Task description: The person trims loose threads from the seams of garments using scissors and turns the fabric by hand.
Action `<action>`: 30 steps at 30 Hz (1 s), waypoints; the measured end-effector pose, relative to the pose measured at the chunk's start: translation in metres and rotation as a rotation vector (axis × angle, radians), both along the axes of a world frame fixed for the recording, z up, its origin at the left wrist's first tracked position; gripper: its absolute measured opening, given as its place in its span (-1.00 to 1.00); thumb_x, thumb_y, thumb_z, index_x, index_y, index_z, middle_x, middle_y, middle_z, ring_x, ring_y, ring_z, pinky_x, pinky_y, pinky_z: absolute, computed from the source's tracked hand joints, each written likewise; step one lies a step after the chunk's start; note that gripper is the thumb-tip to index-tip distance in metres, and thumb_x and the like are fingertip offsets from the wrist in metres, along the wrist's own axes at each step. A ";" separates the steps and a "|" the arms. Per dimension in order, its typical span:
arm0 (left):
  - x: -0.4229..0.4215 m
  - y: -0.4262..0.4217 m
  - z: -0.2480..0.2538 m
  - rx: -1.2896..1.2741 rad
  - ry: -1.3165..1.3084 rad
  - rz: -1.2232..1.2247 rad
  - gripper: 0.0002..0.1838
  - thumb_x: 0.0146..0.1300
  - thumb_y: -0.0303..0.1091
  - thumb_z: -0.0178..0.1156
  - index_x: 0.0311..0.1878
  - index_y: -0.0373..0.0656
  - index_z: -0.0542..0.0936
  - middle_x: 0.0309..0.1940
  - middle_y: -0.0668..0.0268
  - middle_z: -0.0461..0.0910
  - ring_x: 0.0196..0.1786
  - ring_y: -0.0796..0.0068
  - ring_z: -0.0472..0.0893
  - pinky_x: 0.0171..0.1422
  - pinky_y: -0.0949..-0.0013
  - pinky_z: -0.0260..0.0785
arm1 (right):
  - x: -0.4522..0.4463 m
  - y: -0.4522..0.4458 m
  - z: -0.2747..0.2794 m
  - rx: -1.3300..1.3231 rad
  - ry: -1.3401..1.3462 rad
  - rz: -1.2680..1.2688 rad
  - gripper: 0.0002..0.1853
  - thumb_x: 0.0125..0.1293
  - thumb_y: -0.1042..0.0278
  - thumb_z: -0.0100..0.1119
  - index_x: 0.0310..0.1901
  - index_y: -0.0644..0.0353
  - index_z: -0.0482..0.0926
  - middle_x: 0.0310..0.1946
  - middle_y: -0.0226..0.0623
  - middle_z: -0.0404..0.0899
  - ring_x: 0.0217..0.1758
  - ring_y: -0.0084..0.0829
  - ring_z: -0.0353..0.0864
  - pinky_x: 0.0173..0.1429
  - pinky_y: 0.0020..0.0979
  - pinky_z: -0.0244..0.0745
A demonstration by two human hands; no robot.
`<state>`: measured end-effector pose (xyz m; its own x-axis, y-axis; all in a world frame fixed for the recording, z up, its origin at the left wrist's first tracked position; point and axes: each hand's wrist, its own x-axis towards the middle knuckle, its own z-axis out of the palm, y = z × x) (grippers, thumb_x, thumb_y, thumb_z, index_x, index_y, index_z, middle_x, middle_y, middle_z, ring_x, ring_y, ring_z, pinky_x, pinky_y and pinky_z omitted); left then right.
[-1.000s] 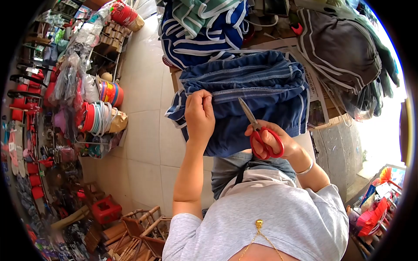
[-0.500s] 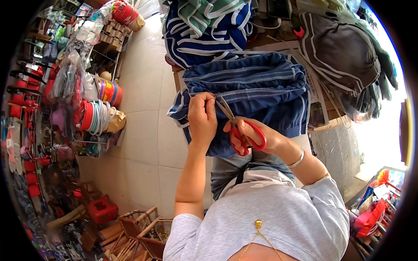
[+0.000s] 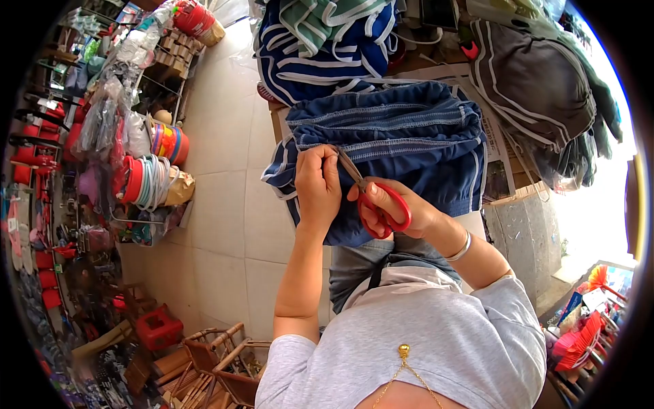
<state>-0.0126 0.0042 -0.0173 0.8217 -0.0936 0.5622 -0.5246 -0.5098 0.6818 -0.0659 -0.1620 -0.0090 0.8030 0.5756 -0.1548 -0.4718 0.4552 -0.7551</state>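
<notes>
The left hand (image 3: 317, 187) pinches the cloth (image 3: 415, 168). The right hand (image 3: 417, 215) is curled round the scissors (image 3: 360, 180), whose long axis points forward-left, tips just beside the left hand.

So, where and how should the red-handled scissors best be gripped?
Probably best by the red handle loops, from the lower right of the view, as the right hand does: the loops lie on that side, while the blades point up-left, close to the left hand.

Scissor handles (image 3: 407, 215) are red, the garment (image 3: 422, 170) white-striped blue.
</notes>
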 end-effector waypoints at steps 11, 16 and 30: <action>0.001 0.003 -0.002 -0.084 0.044 -0.017 -0.96 0.34 -0.51 0.05 -0.24 -0.26 0.47 -0.27 0.20 0.59 -0.21 0.26 0.56 -0.10 0.33 0.41 | -0.011 -0.011 0.000 -0.006 -0.096 -0.031 -0.39 0.37 -0.20 0.00 -0.04 0.36 0.42 -0.62 -0.38 0.45 -0.64 -0.58 0.41 -0.53 -0.57 0.33; 0.001 0.004 -0.001 -0.068 0.067 -0.012 -0.91 0.38 -0.44 0.09 -0.19 -0.26 0.50 -0.26 0.25 0.62 -0.22 0.51 0.58 -0.05 0.48 0.41 | -0.024 -0.026 -0.004 0.057 -0.127 -0.028 -0.31 0.31 -0.29 0.00 -0.01 0.35 0.40 -0.58 -0.38 0.46 -0.62 -0.60 0.41 -0.52 -0.60 0.32; 0.008 -0.009 0.007 0.177 -0.103 -0.004 -0.91 0.17 -0.44 0.27 -0.30 -0.18 0.56 -0.44 0.34 0.57 -0.32 0.30 0.53 -0.11 0.28 0.31 | -0.028 -0.030 -0.009 0.052 -0.065 -0.048 -0.31 0.30 -0.29 0.01 0.01 0.34 0.41 -0.56 -0.40 0.48 -0.60 -0.60 0.42 -0.50 -0.62 0.32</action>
<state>-0.0049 -0.0051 -0.0100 0.7598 -0.2020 0.6180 -0.5897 -0.6145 0.5242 -0.0941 -0.1923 -0.0178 0.8372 0.5420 -0.0727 -0.3994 0.5153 -0.7583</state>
